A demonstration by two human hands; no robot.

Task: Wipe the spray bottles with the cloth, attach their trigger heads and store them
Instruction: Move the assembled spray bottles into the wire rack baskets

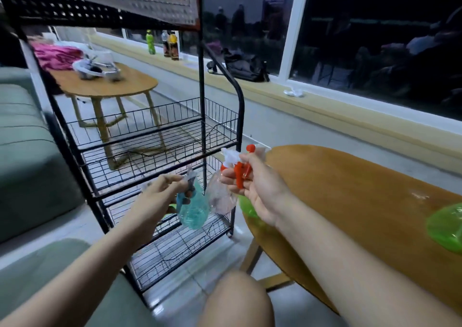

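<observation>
Fingers (228,175) of the right hand (255,189) curl round the red trigger head (240,170), its clear bottle (221,199) hanging neck-up just before the rack's (202,89) lower shelves (left hand (160,189), gripping the teal bottle (193,211), is nearer).

It's dark outside, so the big white-framed windows (375,39) along the right side are basically mirrors. A long pale sill (325,113) runs under them, with a black bag (245,68) and a few drink bottles (171,44) sitting on it. The floor (287,131) is light glossy tile. There's a green sofa (22,151) on the left with a black wire rack (160,139) just beside it, a small round wooden table (107,86) further back, and a bigger wooden surface (350,201) on the right. Lighting's kinda dim and cool.
</observation>
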